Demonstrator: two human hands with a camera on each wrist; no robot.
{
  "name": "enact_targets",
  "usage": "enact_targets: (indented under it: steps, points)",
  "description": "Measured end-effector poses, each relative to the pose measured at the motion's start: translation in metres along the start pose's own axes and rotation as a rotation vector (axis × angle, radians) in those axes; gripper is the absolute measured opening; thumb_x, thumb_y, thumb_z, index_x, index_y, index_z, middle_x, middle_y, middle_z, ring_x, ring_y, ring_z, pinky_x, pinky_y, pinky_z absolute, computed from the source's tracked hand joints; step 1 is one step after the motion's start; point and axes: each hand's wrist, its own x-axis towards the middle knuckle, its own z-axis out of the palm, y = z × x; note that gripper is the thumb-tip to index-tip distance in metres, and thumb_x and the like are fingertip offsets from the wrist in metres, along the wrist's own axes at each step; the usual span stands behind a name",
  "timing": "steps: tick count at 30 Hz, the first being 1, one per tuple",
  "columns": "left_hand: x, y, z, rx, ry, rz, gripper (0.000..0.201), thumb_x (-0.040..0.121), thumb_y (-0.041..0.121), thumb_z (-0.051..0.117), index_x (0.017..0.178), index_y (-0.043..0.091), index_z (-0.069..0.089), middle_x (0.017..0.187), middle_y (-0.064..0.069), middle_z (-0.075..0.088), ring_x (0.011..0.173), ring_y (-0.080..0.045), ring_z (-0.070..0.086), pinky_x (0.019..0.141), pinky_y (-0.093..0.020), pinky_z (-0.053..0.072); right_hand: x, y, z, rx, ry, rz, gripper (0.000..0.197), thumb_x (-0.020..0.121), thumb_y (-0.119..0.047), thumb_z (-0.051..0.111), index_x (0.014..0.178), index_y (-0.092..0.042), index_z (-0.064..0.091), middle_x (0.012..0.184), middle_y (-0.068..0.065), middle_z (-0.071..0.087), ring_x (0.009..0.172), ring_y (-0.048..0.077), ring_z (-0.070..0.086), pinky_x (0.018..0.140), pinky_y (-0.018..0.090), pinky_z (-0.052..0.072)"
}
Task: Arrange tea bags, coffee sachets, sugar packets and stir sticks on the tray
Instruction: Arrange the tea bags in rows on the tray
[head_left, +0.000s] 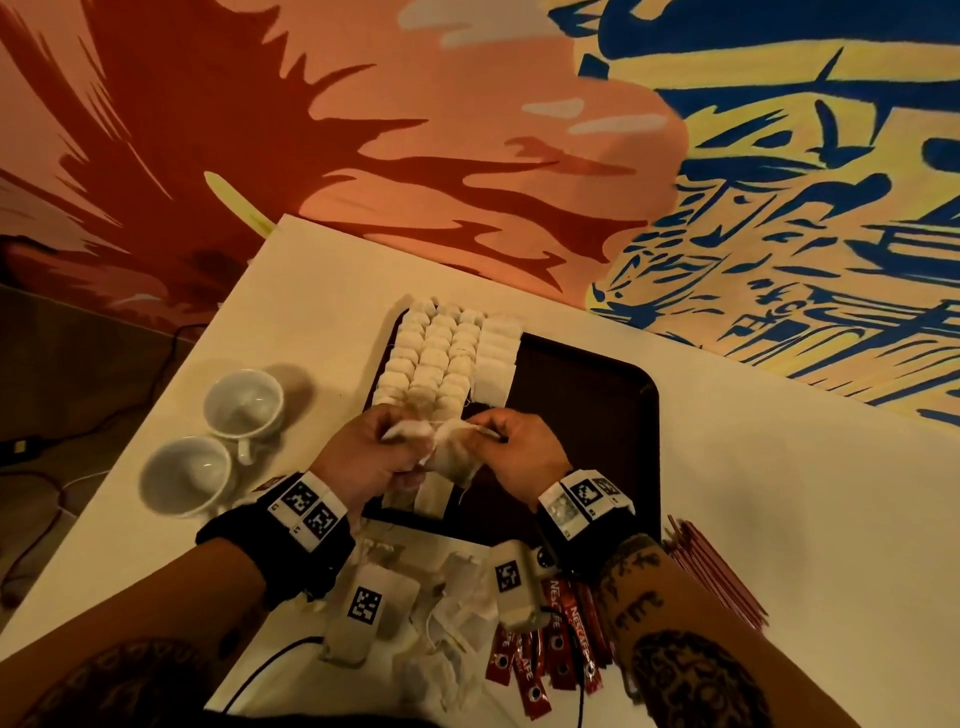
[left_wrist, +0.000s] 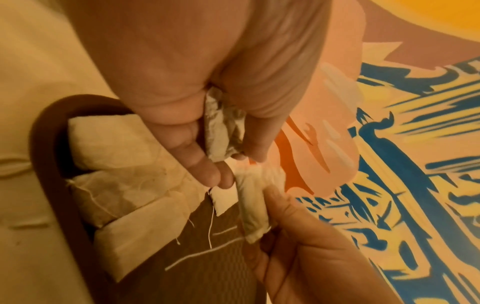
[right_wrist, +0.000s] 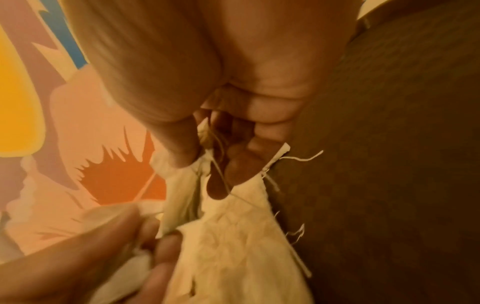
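A dark brown tray (head_left: 587, 395) lies on the white table, its left part covered by rows of pale tea bags (head_left: 441, 358). Over the tray's near left both hands meet on a bunch of tea bags (head_left: 452, 449). My left hand (head_left: 374, 457) grips crumpled tea bags (left_wrist: 223, 127) in its curled fingers. My right hand (head_left: 514, 452) pinches a tea bag (right_wrist: 233, 236) by its top edge and string. Loose tea bags (head_left: 457, 618) and red coffee sachets (head_left: 550, 649) lie on the table near my wrists. Red stir sticks (head_left: 717, 577) lie at the right.
Two white cups (head_left: 218, 441) stand left of the tray on the table (head_left: 779, 519). A painted wall (head_left: 519, 130) in orange, red, blue and yellow rises behind the table's far edge. Cables run on the floor at the left.
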Motion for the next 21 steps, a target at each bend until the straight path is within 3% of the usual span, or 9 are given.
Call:
enact_targets:
  steps: [2, 4, 6, 10, 13, 16, 21]
  points:
    - [0.002, 0.001, -0.009, -0.078, 0.018, -0.017, 0.013, 0.09, 0.001, 0.066, 0.096, 0.007, 0.057, 0.096, -0.018, 0.068, 0.086, -0.031, 0.069, 0.078, -0.044, 0.061, 0.016, 0.009, -0.005, -0.059, 0.042, 0.06, 0.003, 0.094, -0.03, 0.066, 0.094, -0.031, 0.069, 0.09, -0.001, 0.074, 0.08, 0.019, 0.071, 0.076, 0.036, 0.06]
    - [0.002, 0.001, -0.017, -0.099, 0.028, -0.016, 0.011, 0.092, 0.002, 0.064, 0.097, 0.007, 0.055, 0.094, -0.015, 0.067, 0.086, -0.032, 0.07, 0.071, -0.039, 0.062, 0.032, 0.019, -0.01, -0.152, 0.041, 0.12, 0.002, 0.092, -0.033, 0.066, 0.093, -0.033, 0.067, 0.094, -0.002, 0.073, 0.084, 0.021, 0.07, 0.079, 0.041, 0.06]
    - [0.003, 0.003, -0.024, -0.119, 0.044, -0.01, 0.009, 0.093, 0.005, 0.063, 0.099, 0.007, 0.056, 0.093, -0.014, 0.068, 0.085, -0.032, 0.071, 0.066, -0.034, 0.061, 0.045, 0.025, -0.014, -0.249, -0.014, 0.166, 0.002, 0.092, -0.033, 0.066, 0.094, -0.034, 0.065, 0.099, -0.003, 0.07, 0.089, 0.019, 0.067, 0.078, 0.036, 0.057]
    - [0.006, 0.008, -0.034, -0.223, 0.065, -0.022, 0.012, 0.098, 0.016, 0.058, 0.106, 0.008, 0.062, 0.093, -0.015, 0.073, 0.084, -0.032, 0.073, 0.072, -0.039, 0.061, 0.061, 0.029, -0.023, -0.459, -0.132, 0.196, 0.008, 0.095, -0.036, 0.061, 0.091, -0.028, 0.062, 0.098, -0.001, 0.065, 0.093, 0.019, 0.063, 0.072, 0.027, 0.044]
    - [0.006, 0.013, -0.04, -0.268, 0.059, -0.003, 0.016, 0.098, 0.018, 0.057, 0.11, 0.008, 0.063, 0.099, -0.017, 0.074, 0.088, -0.035, 0.073, 0.073, -0.041, 0.06, 0.073, 0.029, -0.026, -0.427, -0.086, 0.238, 0.012, 0.093, -0.035, 0.064, 0.087, -0.025, 0.063, 0.09, -0.002, 0.064, 0.085, 0.017, 0.062, 0.065, 0.025, 0.044]
    - [0.004, 0.02, -0.042, -0.329, 0.024, 0.027, 0.013, 0.097, 0.015, 0.056, 0.104, 0.008, 0.063, 0.094, -0.016, 0.074, 0.085, -0.033, 0.072, 0.072, -0.039, 0.059, 0.081, 0.027, -0.024, -0.35, -0.041, 0.231, 0.012, 0.091, -0.036, 0.07, 0.097, -0.026, 0.068, 0.095, -0.006, 0.064, 0.086, 0.011, 0.06, 0.057, 0.016, 0.04]
    - [0.005, 0.026, -0.043, -0.383, -0.009, 0.051, 0.008, 0.093, 0.014, 0.057, 0.095, 0.009, 0.063, 0.091, -0.014, 0.073, 0.081, -0.032, 0.071, 0.068, -0.037, 0.06, 0.094, 0.026, -0.019, -0.346, 0.027, 0.214, 0.011, 0.092, -0.032, 0.07, 0.101, -0.026, 0.072, 0.098, -0.007, 0.064, 0.081, 0.006, 0.056, 0.055, 0.009, 0.036]
